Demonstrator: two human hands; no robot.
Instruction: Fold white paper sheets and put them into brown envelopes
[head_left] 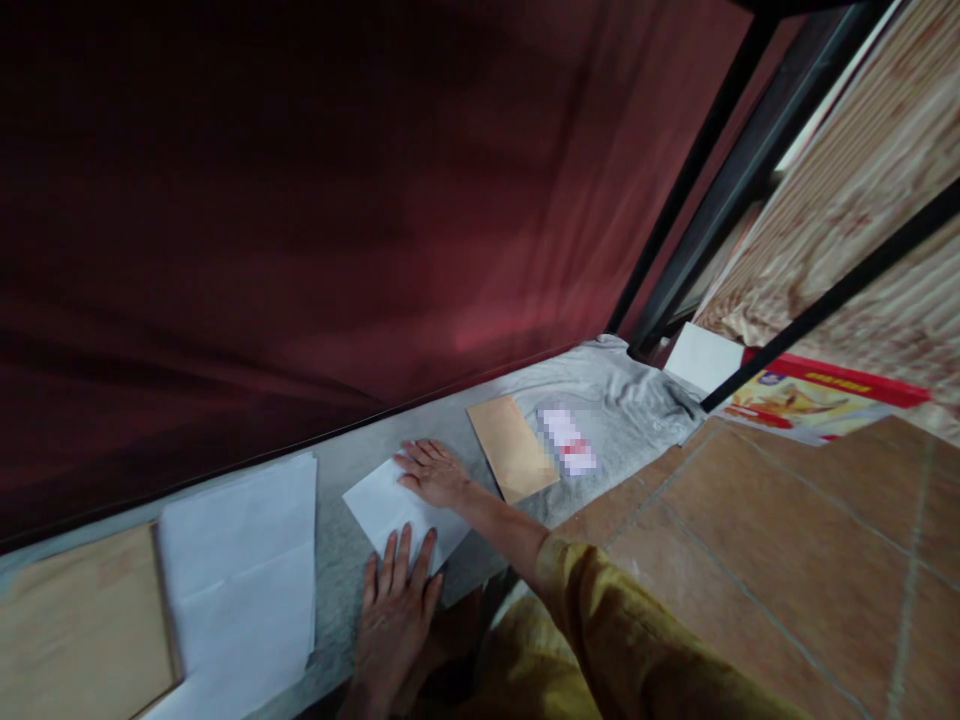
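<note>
A folded sheet of white paper (pixel 379 505) lies flat on the grey cloth-covered surface in front of me. My right hand (pixel 433 474) presses on its far right part, palm down with the fingers stretched out. At the near edge of the paper, my left hand (pixel 397 600) rests with its fingers spread, the tips touching the sheet. To the right of the paper lies a brown envelope (pixel 514 450), and beyond it a small pale slip with a red mark (pixel 568 440), blurred out. Larger white sheets (pixel 240 580) lie to the left.
A stack of brown envelopes or card (pixel 90 620) sits at the far left. Behind the grey cloth (pixel 622 400) hangs a dark red curtain (pixel 375 220). Black metal bars (pixel 697 170) rise at the right, near a colourful printed box (pixel 817 395) on the tiled floor (pixel 787 540).
</note>
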